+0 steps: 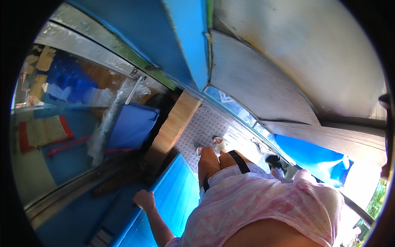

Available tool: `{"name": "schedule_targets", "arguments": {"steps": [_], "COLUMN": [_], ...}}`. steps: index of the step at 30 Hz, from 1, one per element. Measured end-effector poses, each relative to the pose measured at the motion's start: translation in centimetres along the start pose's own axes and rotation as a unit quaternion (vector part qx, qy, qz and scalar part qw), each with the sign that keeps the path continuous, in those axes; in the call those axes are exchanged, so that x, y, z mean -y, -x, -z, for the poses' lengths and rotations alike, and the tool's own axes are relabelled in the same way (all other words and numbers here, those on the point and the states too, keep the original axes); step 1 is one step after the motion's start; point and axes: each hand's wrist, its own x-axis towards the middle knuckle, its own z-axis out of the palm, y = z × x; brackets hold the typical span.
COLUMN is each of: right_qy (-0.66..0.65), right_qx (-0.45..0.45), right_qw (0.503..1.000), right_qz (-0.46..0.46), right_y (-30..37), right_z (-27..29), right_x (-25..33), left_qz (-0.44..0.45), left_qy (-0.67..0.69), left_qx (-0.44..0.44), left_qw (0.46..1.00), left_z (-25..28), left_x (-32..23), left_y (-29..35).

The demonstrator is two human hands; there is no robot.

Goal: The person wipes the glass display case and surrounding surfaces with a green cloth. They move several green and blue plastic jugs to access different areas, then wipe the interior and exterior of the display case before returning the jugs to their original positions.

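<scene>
At the lower left my left hand point(145, 200) is curled at the top edge of a blue panelled half-door point(175, 197). Its fingers look closed over that edge, though they are partly hidden. On my right side, a pink and white sleeve point(304, 177) covers the upper arm. Past this sleeve, a black and white thing point(275, 161) shows beside my hip, too unclear to name. My right hand cannot be made out clearly there. Below me, my feet in light sandals point(219, 143) stand on a grey patterned floor point(201, 127).
Left of me is a glass display case point(61, 99) with a red-edged booklet point(47, 131) and a blue cloth-like item point(133, 123) beyond. A wooden post point(173, 127) stands by the half-door. Blue panels point(185, 37) and grey metal sheets point(255, 78) rise ahead; a blue tarp point(312, 158) lies right.
</scene>
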Motion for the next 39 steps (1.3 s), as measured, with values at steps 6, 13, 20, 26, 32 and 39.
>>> {"name": "schedule_targets", "arguments": {"steps": [6, 13, 20, 26, 32, 39], "right_qy": [0.184, 0.158, 0.14, 0.101, 0.34, 0.32], "right_qx": [0.229, 0.08, 0.027, 0.021, 0.082, 0.066], "right_qw": [0.955, 0.967, 0.91, 0.822, 0.758, 0.742], "right_qz": [0.05, 0.18, 0.39, 0.56, 0.55, 0.586], "right_y": [-6.0, -12.6, -15.4, -18.9, -23.0, -26.5], "right_z": [5.2, 18.1, 23.3, 24.4, 25.8, 28.5], "right_x": [6.1, 26.4, 43.3, 51.8, 56.9, 56.3], "left_qz": [0.013, 0.032, 0.25, 0.535, 0.609, 0.632], "left_qy": [0.022, 0.117, 0.241, -0.177, -0.173, 0.052], "left_qx": [0.034, 0.111, -0.542, -0.549, -0.336, -0.411], "left_qw": [0.999, 0.986, 0.765, 0.617, 0.697, 0.655], "left_z": [-0.6, 2.0, 14.4, 20.8, 19.0, 21.8], "left_x": [0.1, 1.7, 14.9, 24.3, 25.4, 18.8], "left_y": [-0.6, -0.4, 10.6, 19.4, 20.7, 22.4]}}
